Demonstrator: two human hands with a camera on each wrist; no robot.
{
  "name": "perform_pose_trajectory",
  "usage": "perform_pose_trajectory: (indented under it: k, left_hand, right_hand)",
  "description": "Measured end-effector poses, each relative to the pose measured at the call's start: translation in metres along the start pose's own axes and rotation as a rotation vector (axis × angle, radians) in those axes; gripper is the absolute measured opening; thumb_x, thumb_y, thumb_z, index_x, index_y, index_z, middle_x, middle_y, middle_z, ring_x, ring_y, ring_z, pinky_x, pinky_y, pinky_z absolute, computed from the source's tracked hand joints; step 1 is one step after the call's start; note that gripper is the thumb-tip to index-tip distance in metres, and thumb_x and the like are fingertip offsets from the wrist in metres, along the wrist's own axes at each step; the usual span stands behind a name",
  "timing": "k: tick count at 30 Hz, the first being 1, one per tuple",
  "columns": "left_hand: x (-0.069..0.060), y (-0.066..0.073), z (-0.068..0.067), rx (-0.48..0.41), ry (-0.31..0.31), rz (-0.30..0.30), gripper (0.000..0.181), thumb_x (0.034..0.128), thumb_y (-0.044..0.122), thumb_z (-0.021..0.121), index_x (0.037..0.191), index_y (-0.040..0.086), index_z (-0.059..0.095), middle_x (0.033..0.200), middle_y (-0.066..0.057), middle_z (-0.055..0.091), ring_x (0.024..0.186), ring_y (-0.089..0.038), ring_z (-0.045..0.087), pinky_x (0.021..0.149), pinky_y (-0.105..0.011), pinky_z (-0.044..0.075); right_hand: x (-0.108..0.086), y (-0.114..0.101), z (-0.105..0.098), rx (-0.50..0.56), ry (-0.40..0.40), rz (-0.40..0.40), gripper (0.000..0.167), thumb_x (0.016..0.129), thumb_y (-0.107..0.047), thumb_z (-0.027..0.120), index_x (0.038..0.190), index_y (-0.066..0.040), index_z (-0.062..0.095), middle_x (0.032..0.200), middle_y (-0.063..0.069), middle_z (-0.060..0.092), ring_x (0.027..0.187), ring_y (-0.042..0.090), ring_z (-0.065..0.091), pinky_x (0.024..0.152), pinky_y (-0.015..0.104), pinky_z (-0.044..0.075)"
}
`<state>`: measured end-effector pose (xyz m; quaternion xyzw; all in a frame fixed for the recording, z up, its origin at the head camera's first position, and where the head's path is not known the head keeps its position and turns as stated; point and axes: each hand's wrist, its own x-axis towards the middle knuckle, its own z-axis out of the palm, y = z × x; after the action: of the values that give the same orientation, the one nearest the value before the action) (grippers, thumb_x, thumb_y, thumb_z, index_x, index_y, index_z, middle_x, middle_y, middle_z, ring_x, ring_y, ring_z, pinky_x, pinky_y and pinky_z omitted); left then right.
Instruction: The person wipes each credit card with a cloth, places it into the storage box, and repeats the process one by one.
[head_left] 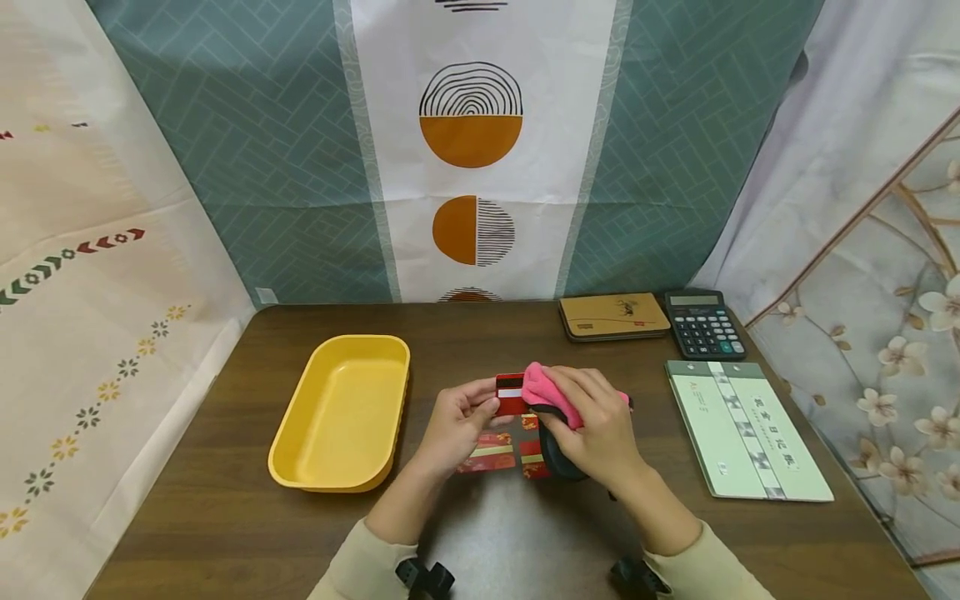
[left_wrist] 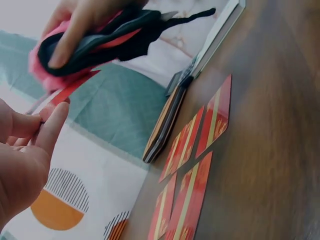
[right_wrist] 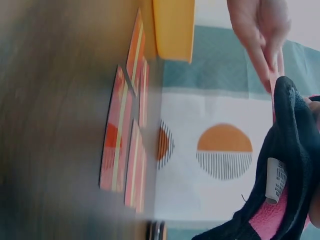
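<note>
Pale sleeves (head_left: pixel 360 560) lay nearest, and beyond them the left hand (head_left: pixel 456 423) pinched a red card (head_left: pixel 510 406) by its left end, up over four more cards (head_left: pixel 487 462) on the tabletop (head_left: pixel 217 542)! The right hand (head_left: pixel 594 421), curled round a pink-and-black cloth (head_left: pixel 547 392), covered the right end; clean wiping seemed to want light, even strokes and an unbent card.

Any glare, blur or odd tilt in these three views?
Head: a pale sheen on the table at bottom centre; left wrist: scene steeply tilted, cloth and right hand softly blurred; right wrist: also tilted, tabletop smeared at left, print on the white label too small to read.
</note>
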<state>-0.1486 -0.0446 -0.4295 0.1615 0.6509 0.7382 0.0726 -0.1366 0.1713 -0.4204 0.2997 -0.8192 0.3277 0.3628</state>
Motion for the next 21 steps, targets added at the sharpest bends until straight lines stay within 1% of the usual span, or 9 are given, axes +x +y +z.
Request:
perform_pose_trajectory:
  k: [3,5,6,9,11,14,15,19,21]
  left_hand:
    - [-0.001,0.004,-0.006,-0.015,0.072,-0.011,0.033,0.0988,-0.009,0.056,0.132,-0.013,0.058,0.122,-0.03,0.066,0.105,-0.039,0.07,0.085,-0.045,0.059]
    - [0.0,0.005,-0.01,-0.017,0.129,-0.013,0.033,0.0985,-0.009,0.056,0.131,-0.014,0.058,0.121,-0.031,0.066,0.104,-0.039,0.07,0.086,-0.047,0.058]
    - [0.001,0.005,-0.012,-0.01,0.16,-0.017,0.033,0.0984,-0.009,0.056,0.131,-0.014,0.058,0.12,-0.031,0.066,0.103,-0.038,0.07,0.085,-0.046,0.058]
    - [0.003,0.008,-0.021,0.025,0.25,-0.035,0.032,0.0981,-0.006,0.059,0.13,-0.011,0.061,0.119,-0.028,0.068,0.102,-0.035,0.071,0.086,-0.046,0.059]
    - [0.004,0.01,-0.028,0.044,0.299,-0.051,0.032,0.0979,-0.004,0.061,0.129,-0.009,0.062,0.119,-0.026,0.067,0.102,-0.034,0.071,0.086,-0.046,0.059]
    - [0.006,0.016,-0.04,0.075,0.362,-0.08,0.031,0.0975,-0.002,0.063,0.128,-0.006,0.064,0.119,-0.023,0.068,0.1,-0.03,0.071,0.085,-0.041,0.06]
    - [0.007,0.019,-0.044,0.095,0.382,-0.088,0.031,0.0975,-0.001,0.064,0.128,-0.005,0.065,0.118,-0.021,0.068,0.099,-0.028,0.071,0.084,-0.038,0.061]
    - [0.008,0.027,-0.064,0.152,0.467,-0.12,0.031,0.0973,0.003,0.066,0.127,-0.003,0.067,0.108,-0.017,0.069,0.088,-0.023,0.07,0.076,-0.027,0.062]
    - [0.008,0.031,-0.075,0.15,0.497,-0.123,0.031,0.0973,0.003,0.066,0.127,-0.004,0.066,0.103,-0.014,0.068,0.084,-0.02,0.07,0.074,-0.026,0.062]
  right_hand:
    - [-0.001,0.007,-0.007,-0.028,0.026,0.034,0.046,0.088,-0.031,0.081,0.124,-0.004,0.07,0.115,0.011,0.071,0.099,0.028,0.065,0.087,0.034,0.056]
    - [-0.001,0.012,-0.011,-0.041,0.046,0.055,0.047,0.086,-0.028,0.083,0.125,-0.004,0.07,0.114,0.012,0.071,0.098,0.029,0.065,0.088,0.03,0.055]
    - [-0.001,0.014,-0.013,-0.045,0.056,0.063,0.048,0.084,-0.026,0.084,0.125,-0.004,0.07,0.114,0.012,0.072,0.098,0.029,0.065,0.087,0.029,0.054]
    - [-0.002,0.019,-0.019,-0.053,0.075,0.095,0.053,0.076,-0.016,0.089,0.124,-0.004,0.071,0.114,0.013,0.072,0.097,0.029,0.064,0.087,0.024,0.052]
    - [-0.002,0.022,-0.022,-0.051,0.085,0.116,0.058,0.07,-0.009,0.091,0.124,-0.004,0.071,0.114,0.013,0.072,0.097,0.029,0.063,0.087,0.023,0.05]
    - [-0.004,0.027,-0.025,-0.049,0.094,0.14,0.06,0.068,-0.006,0.092,0.124,-0.004,0.071,0.115,0.013,0.071,0.096,0.029,0.063,0.086,0.023,0.048]
    - [-0.005,0.029,-0.026,-0.049,0.095,0.148,0.061,0.068,-0.005,0.092,0.125,-0.004,0.07,0.115,0.013,0.071,0.097,0.029,0.062,0.087,0.023,0.047]
    - [-0.007,0.033,-0.029,-0.051,0.107,0.171,0.062,0.068,-0.003,0.092,0.125,-0.005,0.07,0.115,0.013,0.071,0.096,0.027,0.062,0.086,0.022,0.047]
    - [-0.008,0.036,-0.03,-0.054,0.108,0.181,0.062,0.068,-0.004,0.092,0.126,-0.005,0.07,0.114,0.013,0.071,0.097,0.027,0.062,0.086,0.021,0.047]
